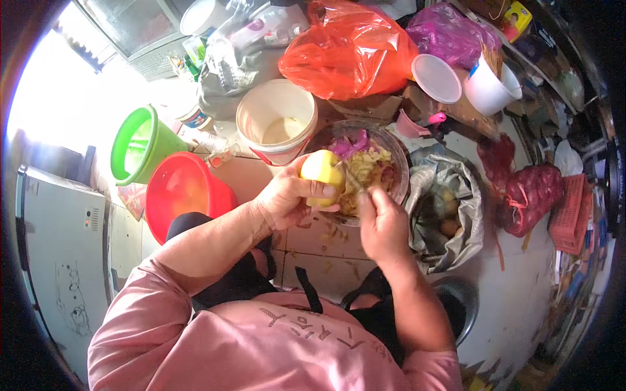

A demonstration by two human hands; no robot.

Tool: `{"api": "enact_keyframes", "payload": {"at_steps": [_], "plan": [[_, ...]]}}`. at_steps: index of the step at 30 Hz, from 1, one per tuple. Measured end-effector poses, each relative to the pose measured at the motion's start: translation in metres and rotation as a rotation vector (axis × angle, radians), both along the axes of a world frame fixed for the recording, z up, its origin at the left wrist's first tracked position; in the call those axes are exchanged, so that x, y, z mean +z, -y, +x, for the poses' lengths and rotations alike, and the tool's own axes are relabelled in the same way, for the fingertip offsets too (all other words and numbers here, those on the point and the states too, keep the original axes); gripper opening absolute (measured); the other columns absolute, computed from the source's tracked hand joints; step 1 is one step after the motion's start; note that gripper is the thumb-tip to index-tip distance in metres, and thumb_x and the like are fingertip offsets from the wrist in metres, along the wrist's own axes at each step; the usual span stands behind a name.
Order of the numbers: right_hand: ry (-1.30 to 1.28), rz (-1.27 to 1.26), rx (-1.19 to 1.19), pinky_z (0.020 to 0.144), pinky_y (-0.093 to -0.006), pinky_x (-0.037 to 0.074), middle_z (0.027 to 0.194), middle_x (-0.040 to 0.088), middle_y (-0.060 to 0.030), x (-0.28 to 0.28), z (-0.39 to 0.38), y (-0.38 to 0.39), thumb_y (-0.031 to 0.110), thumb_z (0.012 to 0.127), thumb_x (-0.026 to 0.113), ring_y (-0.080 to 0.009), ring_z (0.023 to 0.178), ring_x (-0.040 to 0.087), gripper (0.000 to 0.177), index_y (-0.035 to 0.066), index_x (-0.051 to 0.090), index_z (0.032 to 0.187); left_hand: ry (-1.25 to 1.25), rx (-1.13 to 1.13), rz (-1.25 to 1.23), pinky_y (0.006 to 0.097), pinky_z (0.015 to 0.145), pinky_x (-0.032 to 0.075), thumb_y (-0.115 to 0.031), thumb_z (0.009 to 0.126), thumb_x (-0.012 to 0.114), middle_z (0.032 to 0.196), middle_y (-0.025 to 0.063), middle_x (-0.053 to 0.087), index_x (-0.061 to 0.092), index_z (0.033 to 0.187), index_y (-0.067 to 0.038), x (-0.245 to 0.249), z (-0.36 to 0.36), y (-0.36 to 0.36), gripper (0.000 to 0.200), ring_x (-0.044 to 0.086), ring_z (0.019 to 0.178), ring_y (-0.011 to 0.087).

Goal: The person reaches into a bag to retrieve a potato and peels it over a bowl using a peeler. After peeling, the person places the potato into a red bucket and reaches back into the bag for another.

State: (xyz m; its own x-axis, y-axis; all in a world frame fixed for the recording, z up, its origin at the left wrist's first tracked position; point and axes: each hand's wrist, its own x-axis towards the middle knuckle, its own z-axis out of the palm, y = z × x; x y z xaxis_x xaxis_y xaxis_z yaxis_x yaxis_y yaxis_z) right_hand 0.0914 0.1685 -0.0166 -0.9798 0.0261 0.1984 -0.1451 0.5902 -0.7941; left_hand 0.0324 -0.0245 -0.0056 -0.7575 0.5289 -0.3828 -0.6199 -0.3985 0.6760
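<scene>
My left hand (283,195) is wrapped around a yellow, mostly peeled potato (321,171), holding it over the near left edge of a metal basin (405,173). Closed on a peeler, my right hand (385,225) is just right of the potato. The peeler's narrow metal head (352,176) is close to the potato's side; its handle is hidden in my fist. Pale yellow peelings (368,166) and a purple piece lie in the basin. To the right stands an open woven sack (456,244) with several unpeeled potatoes (448,226) inside.
Left are a red tub (189,199), a green bucket (147,153) and a white bucket (277,117). Behind the basin sits an orange plastic bag (349,52). A red net bag of onions (531,199) lies at right. Scraps dot the tiled floor (326,267) near my feet.
</scene>
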Motion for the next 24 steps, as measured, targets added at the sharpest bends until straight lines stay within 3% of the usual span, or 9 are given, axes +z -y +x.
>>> {"api": "enact_keyframes", "payload": {"at_steps": [4,6,8,12,16,17,18,23,24], "plan": [[-0.027,0.059,0.055,0.065,-0.0513,0.047,0.084,0.062,-0.0235,-0.001,0.008,0.008,0.023,0.096,0.055,-0.0462,0.079,0.061,0.021,0.002,0.054,0.091,0.073,0.008,0.11,0.0406,0.079,0.06,0.005,0.073,0.075,0.114,0.0086,0.058,0.043,0.133,-0.009,0.005,0.002,-0.002,0.07,0.063,0.102,0.0245],[0.108,0.041,-0.058,0.066,-0.0532,0.047,0.083,0.062,-0.0249,-0.001,0.0,0.001,0.024,0.096,0.053,-0.0474,0.079,0.06,0.022,0.002,0.053,0.092,0.089,-0.002,0.132,0.041,0.079,0.06,0.004,0.071,0.077,0.114,0.0086,0.058,0.043,0.133,-0.009,0.003,0.009,-0.002,0.071,0.062,0.102,0.0246],[0.293,0.081,-0.224,0.067,-0.0532,0.046,0.076,0.061,-0.0256,-0.022,-0.019,-0.025,0.028,0.098,0.048,-0.0476,0.078,0.061,0.029,0.002,0.056,0.09,-0.18,-0.218,0.12,0.0422,0.078,0.061,0.0,0.071,0.077,0.12,0.0113,0.057,0.04,0.139,-0.01,0.001,0.013,0.0,0.078,0.064,0.102,0.0272],[0.196,0.003,-0.242,0.063,-0.0516,0.046,0.073,0.061,-0.0239,-0.026,-0.022,-0.031,0.03,0.098,0.05,-0.0464,0.073,0.061,0.03,0.002,0.057,0.089,-0.061,-0.109,0.077,0.0454,0.076,0.06,-0.001,0.069,0.077,0.119,0.0129,0.057,0.037,0.142,-0.012,0.005,0.009,0.002,0.084,0.062,0.104,0.0314],[0.064,-0.096,-0.098,0.06,-0.0494,0.047,0.071,0.061,-0.0221,-0.003,-0.014,-0.013,0.029,0.097,0.052,-0.045,0.07,0.061,0.029,0.002,0.055,0.087,-0.027,0.003,-0.064,0.0396,0.073,0.058,0.002,0.072,0.073,0.113,0.0089,0.057,0.042,0.134,-0.014,0.01,0.006,-0.003,0.071,0.062,0.093,0.0246],[0.098,-0.107,-0.046,0.059,-0.0485,0.047,0.07,0.06,-0.0204,0.009,-0.01,-0.009,0.027,0.097,0.054,-0.044,0.07,0.061,0.027,0.003,0.054,0.086,-0.018,0.013,-0.081,0.0416,0.074,0.058,0.002,0.073,0.073,0.112,0.009,0.058,0.044,0.132,-0.013,0.007,0.006,-0.003,0.068,0.063,0.094,0.0249],[-0.048,-0.047,0.001,0.059,-0.0482,0.048,0.071,0.061,-0.0192,0.007,-0.007,-0.005,0.027,0.096,0.055,-0.0434,0.069,0.061,0.025,0.004,0.054,0.086,-0.017,0.013,-0.084,0.0416,0.074,0.058,0.002,0.073,0.073,0.112,0.009,0.058,0.044,0.132,-0.013,0.006,0.005,-0.002,0.068,0.063,0.094,0.0249],[-0.07,0.159,-0.049,0.063,-0.0498,0.049,0.073,0.062,-0.0199,-0.003,0.001,0.0,0.024,0.097,0.053,-0.0445,0.071,0.062,0.022,0.004,0.055,0.088,0.073,-0.11,-0.038,0.042,0.079,0.056,0.004,0.07,0.074,0.109,0.0075,0.06,0.046,0.13,-0.012,0.008,0.007,0.0,0.067,0.061,0.101,0.0252],[0.194,0.201,-0.095,0.065,-0.0511,0.049,0.075,0.063,-0.0226,-0.006,-0.005,-0.008,0.023,0.097,0.05,-0.0453,0.073,0.062,0.021,0.004,0.056,0.091,0.073,-0.117,-0.042,0.042,0.079,0.056,0.004,0.07,0.074,0.109,0.0075,0.06,0.046,0.13,-0.012,0.009,0.011,-0.002,0.067,0.061,0.101,0.0252]]}}
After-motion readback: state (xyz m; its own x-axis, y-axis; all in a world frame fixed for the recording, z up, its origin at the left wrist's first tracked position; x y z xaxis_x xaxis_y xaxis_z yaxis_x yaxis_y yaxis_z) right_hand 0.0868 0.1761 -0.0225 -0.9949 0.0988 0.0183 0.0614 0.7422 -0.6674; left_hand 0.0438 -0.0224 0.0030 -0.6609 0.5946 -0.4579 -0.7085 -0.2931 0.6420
